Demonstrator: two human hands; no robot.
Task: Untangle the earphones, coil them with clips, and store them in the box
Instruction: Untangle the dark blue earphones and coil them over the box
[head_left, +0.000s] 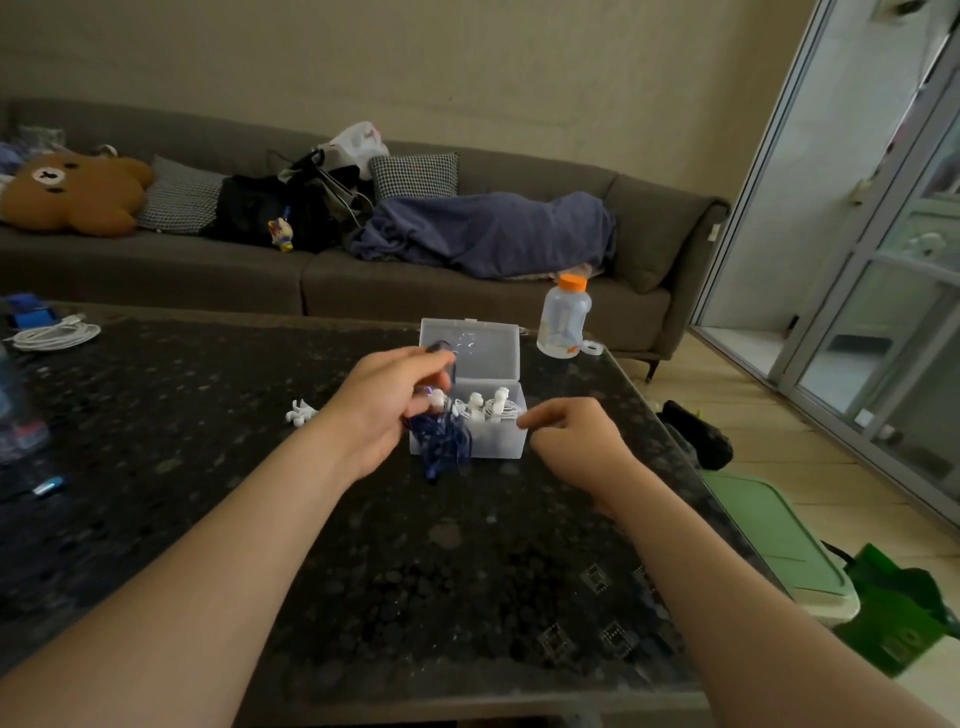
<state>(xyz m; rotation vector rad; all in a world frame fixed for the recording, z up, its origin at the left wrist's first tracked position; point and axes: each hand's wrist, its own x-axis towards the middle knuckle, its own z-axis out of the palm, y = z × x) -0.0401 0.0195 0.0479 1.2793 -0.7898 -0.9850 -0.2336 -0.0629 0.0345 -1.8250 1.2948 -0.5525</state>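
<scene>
1. Box stands on the tabletop, lid up; white earphones are seen clipped and stored inside.
2. Blue earphones are gripped by the left hand at the box's front left, cord dangling; storing is judged unfinished.
3. Right hand is curled by the box's right corner; whether anything is gripped cannot be told.
4. A white clip lies unused left of the box.
</scene>
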